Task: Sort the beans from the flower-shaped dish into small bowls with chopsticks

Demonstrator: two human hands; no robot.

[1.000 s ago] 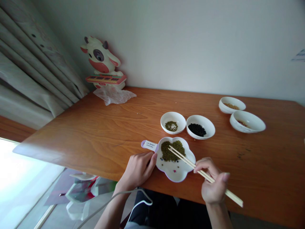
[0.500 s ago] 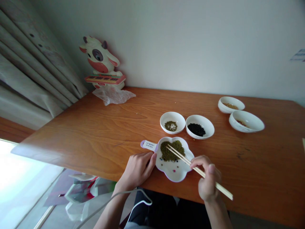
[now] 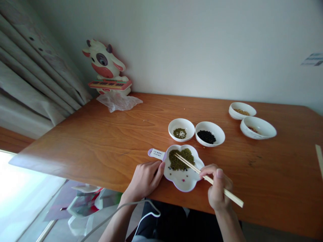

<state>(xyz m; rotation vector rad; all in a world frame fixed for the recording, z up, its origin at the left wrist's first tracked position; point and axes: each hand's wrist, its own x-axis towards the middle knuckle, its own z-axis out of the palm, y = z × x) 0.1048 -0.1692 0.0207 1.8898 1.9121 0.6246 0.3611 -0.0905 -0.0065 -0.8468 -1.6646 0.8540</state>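
Observation:
A white flower-shaped dish (image 3: 188,182) with a pile of green beans (image 3: 181,158) sits near the table's front edge. My right hand (image 3: 217,188) is closed round a pair of wooden chopsticks (image 3: 202,174), whose tips rest in the bean pile. My left hand (image 3: 145,178) lies on the table with its fingers curled, the thumb touching the dish's left rim. Behind the dish stand a small white bowl with a few green beans (image 3: 181,129) and a white bowl of black beans (image 3: 210,133).
Two more white bowls (image 3: 242,110) (image 3: 257,127) stand at the back right of the wooden table (image 3: 101,141). A cow-shaped toy (image 3: 106,69) and crumpled plastic (image 3: 118,101) sit at the back left by a curtain. A small labelled tag (image 3: 156,153) lies left of the dish.
My right hand has turned and slid a little left along the chopsticks, which stay with their tips in the beans. The left hand has kept its place.

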